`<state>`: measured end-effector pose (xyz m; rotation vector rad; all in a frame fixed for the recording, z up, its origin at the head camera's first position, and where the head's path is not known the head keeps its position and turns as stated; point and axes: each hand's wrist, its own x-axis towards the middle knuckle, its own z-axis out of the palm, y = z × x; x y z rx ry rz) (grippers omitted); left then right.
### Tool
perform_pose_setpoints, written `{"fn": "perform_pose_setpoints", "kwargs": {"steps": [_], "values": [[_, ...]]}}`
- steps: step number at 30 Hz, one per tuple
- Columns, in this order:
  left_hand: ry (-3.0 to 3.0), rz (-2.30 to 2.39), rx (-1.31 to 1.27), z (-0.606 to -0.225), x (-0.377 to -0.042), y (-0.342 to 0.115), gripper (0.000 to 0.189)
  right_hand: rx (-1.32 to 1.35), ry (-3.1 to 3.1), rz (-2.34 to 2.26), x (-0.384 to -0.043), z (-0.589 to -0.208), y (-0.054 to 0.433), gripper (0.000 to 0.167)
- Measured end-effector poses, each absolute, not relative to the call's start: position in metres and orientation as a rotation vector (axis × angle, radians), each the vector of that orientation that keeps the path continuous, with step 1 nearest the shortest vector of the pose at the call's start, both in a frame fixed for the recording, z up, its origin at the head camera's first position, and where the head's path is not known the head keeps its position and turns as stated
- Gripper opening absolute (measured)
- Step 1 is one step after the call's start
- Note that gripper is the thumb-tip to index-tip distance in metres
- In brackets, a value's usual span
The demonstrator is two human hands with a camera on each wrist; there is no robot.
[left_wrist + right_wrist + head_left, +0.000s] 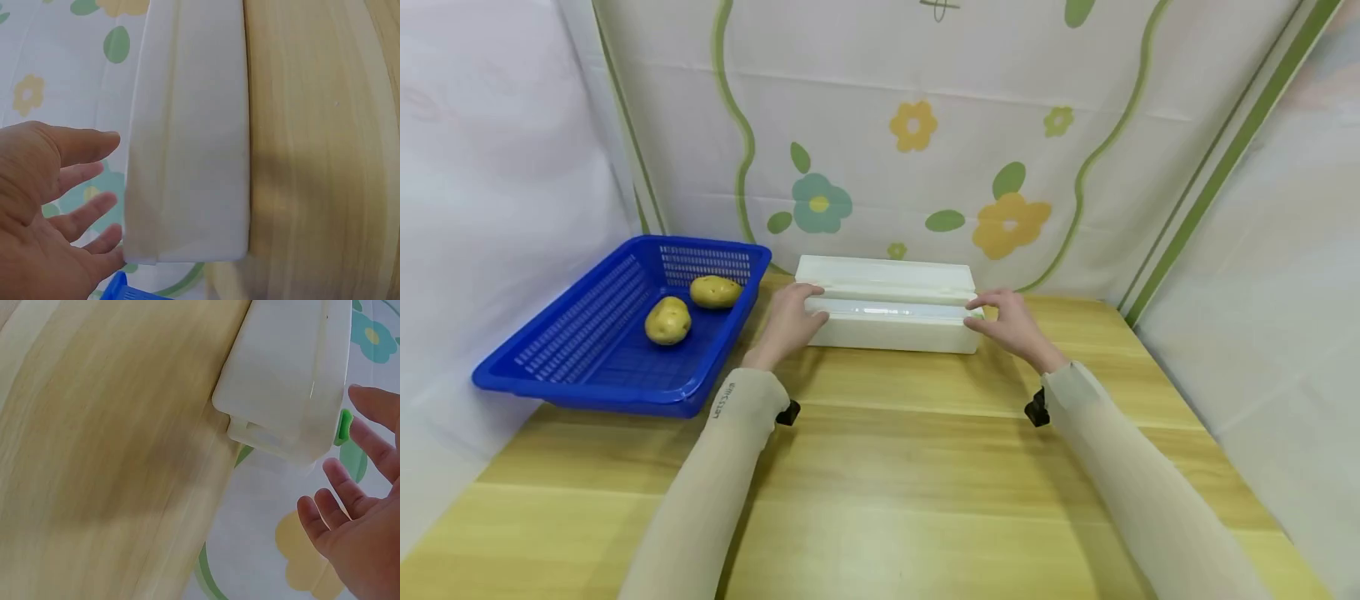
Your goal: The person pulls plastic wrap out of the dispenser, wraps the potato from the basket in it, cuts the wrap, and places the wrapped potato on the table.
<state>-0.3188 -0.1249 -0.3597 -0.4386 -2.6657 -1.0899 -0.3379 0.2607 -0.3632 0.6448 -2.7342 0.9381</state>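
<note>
A long white box that looks like a cling film dispenser [895,335] lies across the back of the table with its lid [883,272] raised. A shiny clear roll [880,309] shows along its opening. My left hand [790,321] is at the box's left end. In the left wrist view, its thumb and fingers are spread beside the box [194,156], holding nothing. My right hand [1009,323] is at the right end, thumb and index finger apart. A small green tab [343,427] on the box sits close to its fingertips; whether they touch it I cannot tell.
To the left stands a blue plastic basket [580,392] with two potatoes, one nearer [667,322] and one farther [716,292]. A flower-printed cloth [880,167] hangs right behind the box. White cloth walls [1285,317] flank the wooden table [895,500].
</note>
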Motion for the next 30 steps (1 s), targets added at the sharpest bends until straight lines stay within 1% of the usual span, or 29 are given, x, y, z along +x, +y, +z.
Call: {"fn": "perform_pose_setpoints", "kwargs": {"steps": [8, 15, 20, 24, 30], "values": [[-2.627, -1.068, -0.327, -0.369, -0.320, -0.131, 0.030, 0.642, -2.736, 0.907, -0.338, -0.371, 0.259, 0.024], [-2.586, -1.225, -0.245, -0.373, -0.323, -0.136, 0.023, 0.560, -2.765, 0.950, -0.339, -0.369, 0.257, 0.021], [-2.564, -1.188, -0.235, -0.375, -0.326, -0.139, 0.023, 0.528, -2.765, 1.037, -0.342, -0.370, 0.252, 0.018], [-2.545, -1.113, -0.230, -0.378, -0.331, -0.139, 0.024, 0.487, -2.719, 1.090, -0.346, -0.372, 0.248, 0.018], [-2.587, -1.124, -0.200, -0.380, -0.338, -0.133, 0.025, 0.439, -2.645, 1.110, -0.347, -0.373, 0.249, 0.018]]}}
